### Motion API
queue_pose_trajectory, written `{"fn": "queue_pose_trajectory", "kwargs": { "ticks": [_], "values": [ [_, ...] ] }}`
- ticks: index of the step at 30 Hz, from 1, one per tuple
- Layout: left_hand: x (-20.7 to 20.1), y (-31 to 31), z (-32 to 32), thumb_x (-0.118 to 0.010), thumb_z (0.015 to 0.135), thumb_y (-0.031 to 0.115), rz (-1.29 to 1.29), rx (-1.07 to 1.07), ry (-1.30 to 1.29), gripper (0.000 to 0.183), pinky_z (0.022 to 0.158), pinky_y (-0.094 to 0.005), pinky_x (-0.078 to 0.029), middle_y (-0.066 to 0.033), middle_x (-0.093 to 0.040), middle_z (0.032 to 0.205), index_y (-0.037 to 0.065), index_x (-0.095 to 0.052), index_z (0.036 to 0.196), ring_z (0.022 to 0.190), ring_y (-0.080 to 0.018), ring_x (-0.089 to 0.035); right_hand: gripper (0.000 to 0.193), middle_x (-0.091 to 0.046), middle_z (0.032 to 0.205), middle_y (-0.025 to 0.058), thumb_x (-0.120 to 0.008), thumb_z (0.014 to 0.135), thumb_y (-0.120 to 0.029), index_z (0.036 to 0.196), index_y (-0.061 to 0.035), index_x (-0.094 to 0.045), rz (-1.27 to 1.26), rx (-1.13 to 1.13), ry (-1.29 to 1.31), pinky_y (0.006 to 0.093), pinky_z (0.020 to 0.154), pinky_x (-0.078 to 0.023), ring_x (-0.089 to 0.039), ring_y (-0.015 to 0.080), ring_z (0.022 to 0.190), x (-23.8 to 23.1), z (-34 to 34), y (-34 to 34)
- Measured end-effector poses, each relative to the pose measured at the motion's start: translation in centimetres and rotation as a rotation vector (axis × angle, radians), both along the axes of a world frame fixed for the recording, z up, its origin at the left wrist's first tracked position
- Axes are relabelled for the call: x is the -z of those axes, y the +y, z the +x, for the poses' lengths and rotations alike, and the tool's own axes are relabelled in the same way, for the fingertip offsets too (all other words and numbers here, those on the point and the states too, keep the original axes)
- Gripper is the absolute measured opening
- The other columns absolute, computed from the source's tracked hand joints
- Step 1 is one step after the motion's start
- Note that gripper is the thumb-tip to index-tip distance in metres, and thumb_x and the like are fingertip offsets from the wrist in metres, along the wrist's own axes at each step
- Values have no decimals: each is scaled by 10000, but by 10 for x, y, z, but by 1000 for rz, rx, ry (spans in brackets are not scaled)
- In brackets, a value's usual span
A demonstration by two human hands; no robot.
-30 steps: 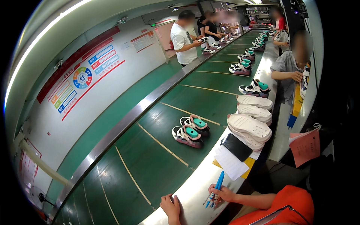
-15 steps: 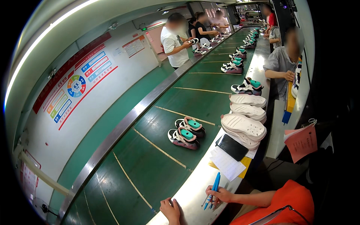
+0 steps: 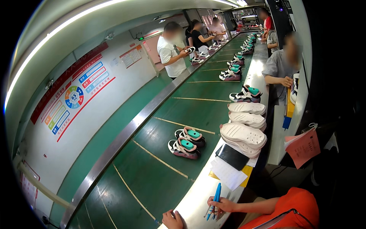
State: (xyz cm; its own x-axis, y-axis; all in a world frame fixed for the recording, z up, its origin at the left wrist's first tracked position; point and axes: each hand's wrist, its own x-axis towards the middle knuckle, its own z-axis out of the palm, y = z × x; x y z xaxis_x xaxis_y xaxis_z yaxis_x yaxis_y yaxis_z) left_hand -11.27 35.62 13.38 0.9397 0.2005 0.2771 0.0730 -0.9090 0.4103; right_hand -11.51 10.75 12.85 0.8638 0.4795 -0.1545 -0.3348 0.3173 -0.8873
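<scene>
little changes: right hand (image 3: 222, 205) still grasps blue pens (image 3: 217, 193), left hand (image 3: 172, 220) seems relaxed and empty, nearby shoes (image 3: 184, 148) stay untouched.

Lit ceiling tube (image 3: 49, 35) at ten o'clock. Wall poster (image 3: 74, 97) with multicoloured wheel at nine. White-shirted person (image 3: 170, 57) at twelve. Grey-shirted person (image 3: 275, 65) at two. Pink papers (image 3: 305, 147) hanging between three and four.
</scene>
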Motion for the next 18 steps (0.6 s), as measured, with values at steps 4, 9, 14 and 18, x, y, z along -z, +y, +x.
{"fn": "queue_pose_trajectory", "kwargs": {
  "ticks": [4, 9, 14, 18],
  "values": [
    [-1, 0, 0, -525, 810, 240, -4, 9, -17, 281, 757, -470, -391, -232, -533, 929, 8, -572, 960, 848, -410, -503, 252, -581, 696, 15, -405, 919, -348, 900, -106, -476, 15, -4, -14, 142, 431, -368, -503, 35, 505, -2, 0, -1],
    [-6, -3, -2, -530, 804, 237, -19, 8, -1, 275, 758, -474, -386, -229, -533, 932, 12, -575, 957, 857, -411, -501, 272, -576, 686, 25, -412, 914, -363, 894, -97, -471, 47, 16, -48, 146, 425, -363, -484, 37, 487, -5, -1, 1],
    [-6, -2, -2, -536, 800, 238, -32, 9, 1, 276, 754, -480, -385, -225, -534, 927, 13, -577, 955, 858, -412, -499, 282, -575, 681, 30, -421, 908, -375, 897, -98, -473, 48, -23, -8, 143, 423, -362, -481, 38, 479, 0, -1, -1],
    [-4, -2, -2, -543, 796, 243, -19, 7, -5, 281, 743, -479, -390, -222, -534, 926, 14, -578, 954, 848, -409, -504, 285, -580, 684, 28, -420, 908, -379, 900, -100, -477, 60, -34, 15, 142, 426, -362, -485, 39, 478, -3, 0, -2]
  ]
}}
